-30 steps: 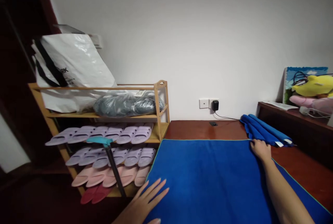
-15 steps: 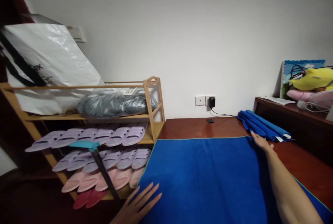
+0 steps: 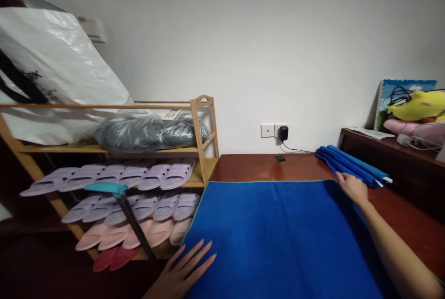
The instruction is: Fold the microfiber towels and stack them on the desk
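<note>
A large blue towel (image 3: 281, 234) lies spread flat on a dark red wooden table (image 3: 264, 167). My left hand (image 3: 184, 271) rests flat on the towel's near left edge, fingers stretched out and slightly apart. My right hand (image 3: 352, 187) sits at the towel's far right corner, fingers curled down onto the cloth; whether they pinch it I cannot see. Just beyond that hand lies a folded blue towel (image 3: 351, 165).
A wooden shoe rack (image 3: 203, 143) stands left of the table with several lilac, pink and red slippers, a plastic-wrapped bundle (image 3: 149, 132) and a white bag (image 3: 52, 72). A dark pole with a teal top (image 3: 116, 192) leans there. A raised shelf (image 3: 392, 150) with plush toys is at right.
The view has swung right, so the rack sits further left. My right hand has stayed at the far right corner of the towel. My left hand stays flat on the near edge.
</note>
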`<act>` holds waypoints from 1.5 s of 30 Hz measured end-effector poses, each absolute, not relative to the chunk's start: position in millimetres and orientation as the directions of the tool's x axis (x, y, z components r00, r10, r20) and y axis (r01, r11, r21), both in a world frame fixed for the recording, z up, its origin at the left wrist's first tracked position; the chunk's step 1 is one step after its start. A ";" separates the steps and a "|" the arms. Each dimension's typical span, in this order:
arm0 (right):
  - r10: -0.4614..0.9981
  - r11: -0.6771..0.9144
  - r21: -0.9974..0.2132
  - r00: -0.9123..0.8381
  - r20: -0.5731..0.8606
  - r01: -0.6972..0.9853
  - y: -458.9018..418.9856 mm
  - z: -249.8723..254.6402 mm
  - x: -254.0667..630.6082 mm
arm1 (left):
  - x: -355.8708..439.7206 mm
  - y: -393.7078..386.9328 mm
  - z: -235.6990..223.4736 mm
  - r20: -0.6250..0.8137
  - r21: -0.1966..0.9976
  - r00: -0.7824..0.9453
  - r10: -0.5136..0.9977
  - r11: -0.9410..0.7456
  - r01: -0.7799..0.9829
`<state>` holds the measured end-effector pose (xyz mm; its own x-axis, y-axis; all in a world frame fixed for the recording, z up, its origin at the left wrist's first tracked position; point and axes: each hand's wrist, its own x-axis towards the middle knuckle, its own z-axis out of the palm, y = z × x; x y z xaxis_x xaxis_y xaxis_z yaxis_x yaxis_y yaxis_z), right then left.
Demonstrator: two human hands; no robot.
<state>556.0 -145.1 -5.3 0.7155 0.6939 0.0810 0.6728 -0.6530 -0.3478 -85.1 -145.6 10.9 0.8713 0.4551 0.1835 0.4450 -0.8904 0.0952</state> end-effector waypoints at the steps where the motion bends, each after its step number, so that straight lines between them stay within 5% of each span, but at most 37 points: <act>1: 0.746 -0.597 -0.338 0.658 0.098 0.728 -143.3 -9.6 545.1 | -84.2 -149.1 16.3 0.179 0.108 0.866 0.467 -0.884 0.455; 11: 0.887 -0.410 -0.178 0.437 0.152 0.894 -168.7 9.5 466.3 | -92.3 -169.8 39.0 0.227 0.169 0.826 0.515 -0.857 0.487; 21: 0.997 0.070 -0.308 -0.053 0.064 0.949 -272.7 8.9 287.7 | -61.4 -173.8 38.1 0.212 0.104 0.848 0.486 -0.874 0.475; 45: 0.982 0.099 -0.082 -0.084 0.167 0.992 -311.6 -4.9 264.8 | -78.6 -174.5 29.3 0.106 0.185 0.811 0.575 -0.813 0.552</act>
